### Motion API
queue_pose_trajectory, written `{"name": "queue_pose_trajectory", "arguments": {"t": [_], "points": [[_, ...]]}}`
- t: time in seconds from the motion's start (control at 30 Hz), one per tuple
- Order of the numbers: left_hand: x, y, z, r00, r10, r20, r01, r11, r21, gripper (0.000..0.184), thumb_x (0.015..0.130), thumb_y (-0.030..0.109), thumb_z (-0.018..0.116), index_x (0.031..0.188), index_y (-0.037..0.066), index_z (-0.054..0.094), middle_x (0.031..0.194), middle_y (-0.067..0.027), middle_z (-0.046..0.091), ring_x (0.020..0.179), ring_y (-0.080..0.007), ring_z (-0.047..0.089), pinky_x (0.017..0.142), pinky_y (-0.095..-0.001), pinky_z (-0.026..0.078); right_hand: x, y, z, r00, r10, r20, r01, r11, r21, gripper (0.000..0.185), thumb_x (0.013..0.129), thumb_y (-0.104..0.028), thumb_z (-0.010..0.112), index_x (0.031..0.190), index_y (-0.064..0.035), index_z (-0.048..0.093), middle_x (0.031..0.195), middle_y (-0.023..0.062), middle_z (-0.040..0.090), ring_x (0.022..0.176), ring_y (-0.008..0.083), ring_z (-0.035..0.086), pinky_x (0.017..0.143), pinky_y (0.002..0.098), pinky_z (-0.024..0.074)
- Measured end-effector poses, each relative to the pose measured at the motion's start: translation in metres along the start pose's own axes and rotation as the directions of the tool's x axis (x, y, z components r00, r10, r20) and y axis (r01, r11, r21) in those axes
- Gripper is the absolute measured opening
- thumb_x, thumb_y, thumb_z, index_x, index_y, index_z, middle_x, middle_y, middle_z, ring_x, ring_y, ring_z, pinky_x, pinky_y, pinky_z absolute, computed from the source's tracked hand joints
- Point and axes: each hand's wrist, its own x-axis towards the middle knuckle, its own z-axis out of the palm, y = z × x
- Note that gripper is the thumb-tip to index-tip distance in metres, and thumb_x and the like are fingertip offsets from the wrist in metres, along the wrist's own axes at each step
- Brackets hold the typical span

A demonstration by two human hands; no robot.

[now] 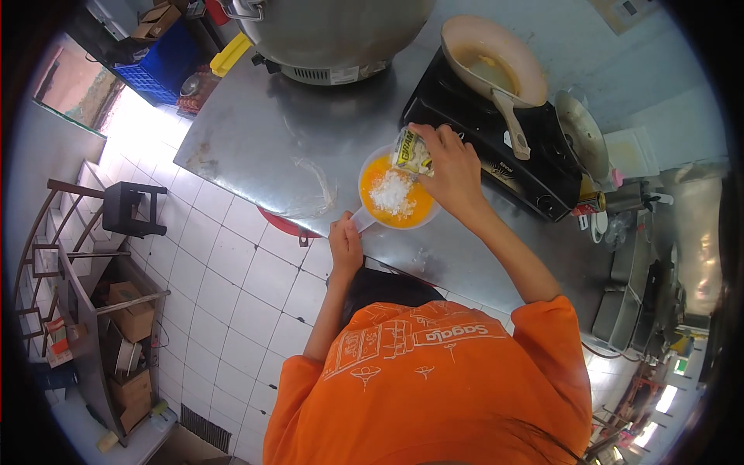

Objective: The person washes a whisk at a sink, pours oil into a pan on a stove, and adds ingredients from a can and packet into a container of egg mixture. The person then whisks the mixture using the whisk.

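Note:
A white plastic measuring jug (366,218) stands at the front edge of the steel table, with orange-yellow liquid (416,211) inside and a heap of white powder (393,194) on top. My left hand (346,242) is closed around the jug's handle. Over the far right rim, my right hand (452,164) grips a small printed packet (411,151), tilted with its lower end above the liquid. The packet's contents are hard to make out.
A black portable gas stove (465,128) carries a pale frying pan (500,58) holding some oil. A large metal pot (333,35) stands at the back, and clear plastic film (316,180) lies left of the jug. A black stool (133,209) is on the tiled floor.

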Motion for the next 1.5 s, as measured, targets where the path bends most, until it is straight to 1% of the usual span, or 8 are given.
{"name": "queue_pose_trajectory", "arguments": {"t": [0.2,0.4,0.6,0.77,0.9,1.1,1.4,1.5], "points": [[0.000,0.000,0.005,0.998,-0.042,-0.053,0.040,0.999,-0.035,0.045,0.101,0.032,0.030,0.102,-0.004,0.057,0.068,-0.0095,0.054,0.066,-0.0205,0.052,0.061,-0.0343,0.040,-0.025,0.009,-0.020,0.985,0.167,0.054,-0.174,0.965,0.198,0.070,0.061,-0.012,0.078,0.126,-0.0180,0.052,0.096,0.0064,0.051,0.090,0.0238,0.056,0.070,0.0380,0.0403],[0.001,0.004,0.009,0.994,-0.067,-0.084,0.061,0.995,-0.077,0.047,0.101,0.033,0.029,0.093,-0.003,0.058,0.064,-0.0091,0.055,0.058,-0.0190,0.051,0.053,-0.0337,0.037,-0.053,0.037,-0.006,0.989,-0.124,-0.086,0.111,0.983,-0.144,0.071,0.064,-0.010,0.075,0.130,-0.0182,0.052,0.095,0.0050,0.050,0.092,0.0222,0.054,0.072,0.0363,0.0383],[0.001,0.002,0.009,0.992,-0.102,-0.080,0.099,0.994,-0.039,0.051,0.102,0.034,0.021,0.093,-0.001,0.057,0.068,-0.0029,0.052,0.063,-0.0140,0.049,0.059,-0.0280,0.039,-0.060,0.044,-0.005,0.991,0.089,-0.100,-0.065,0.973,0.223,0.064,0.070,-0.006,0.066,0.131,-0.0194,0.053,0.092,0.0037,0.049,0.090,0.0192,0.052,0.073,0.0352,0.0366],[0.003,0.015,0.014,0.974,-0.131,-0.187,0.132,0.991,-0.010,0.052,0.099,0.037,0.019,0.081,0.003,0.054,0.064,-0.0047,0.053,0.057,-0.0156,0.049,0.053,-0.0303,0.037,-0.060,0.046,0.009,0.973,-0.168,-0.160,0.142,0.976,-0.163,0.057,0.076,-0.007,0.062,0.131,-0.0180,0.053,0.097,0.0046,0.052,0.094,0.0192,0.053,0.073,0.0341,0.0373],[0.002,0.016,0.014,0.966,-0.166,-0.197,0.163,0.986,-0.028,0.053,0.100,0.038,0.020,0.080,0.003,0.054,0.063,-0.0047,0.052,0.057,-0.0158,0.049,0.054,-0.0302,0.037,-0.054,0.046,0.012,0.989,-0.106,-0.099,0.112,0.992,0.050,0.057,0.078,-0.008,0.062,0.133,-0.0178,0.052,0.099,0.0049,0.052,0.093,0.0185,0.053,0.074,0.0338,0.0369],[0.003,0.018,0.014,0.971,-0.151,-0.184,0.148,0.989,-0.029,0.054,0.100,0.039,0.020,0.084,0.002,0.055,0.062,-0.0048,0.053,0.058,-0.0158,0.050,0.055,-0.0301,0.038,-0.056,0.050,0.015,0.919,-0.336,-0.204,0.288,0.929,-0.234,0.056,0.079,-0.011,0.062,0.133,-0.0182,0.052,0.097,0.0044,0.052,0.091,0.0173,0.051,0.073,0.0342,0.0361],[0.005,0.010,0.014,0.974,-0.145,-0.176,0.141,0.989,-0.034,0.056,0.100,0.040,0.020,0.087,0.000,0.056,0.064,-0.0051,0.056,0.058,-0.0146,0.051,0.054,-0.0288,0.038,-0.056,0.054,0.019,0.966,-0.175,-0.192,0.163,0.984,-0.078,0.057,0.074,-0.010,0.067,0.129,-0.0185,0.053,0.096,0.0042,0.051,0.091,0.0194,0.052,0.073,0.0354,0.0376],[0.001,0.013,0.013,0.969,-0.189,-0.158,0.177,0.980,-0.090,0.056,0.100,0.040,0.020,0.086,0.000,0.057,0.064,-0.0044,0.055,0.058,-0.0143,0.050,0.054,-0.0281,0.038,-0.055,0.050,0.006,0.988,0.093,-0.122,-0.047,0.942,0.332,0.060,0.068,-0.009,0.073,0.124,-0.0181,0.055,0.097,0.0041,0.053,0.092,0.0211,0.053,0.073,0.0362,0.0401]]}}
